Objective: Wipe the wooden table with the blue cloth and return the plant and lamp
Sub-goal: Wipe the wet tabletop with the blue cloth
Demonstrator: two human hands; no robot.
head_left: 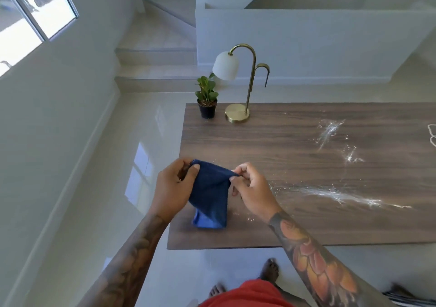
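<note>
Both hands up over the near left corner of the brown wooden table (295, 141). Left grip (171, 186) and right grip (251, 188) each pinching a top corner of the dark blue cloth (210, 198), hanging, lower end touching the wood. Far left: small green plant in black pot (207, 99) beside brass lamp with white shade (238, 82). White splashes (339, 196) right.

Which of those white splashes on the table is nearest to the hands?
The long streak running rightward beside the right hand, at the table's near side. The other two patches lie farther back, toward the far right.
</note>
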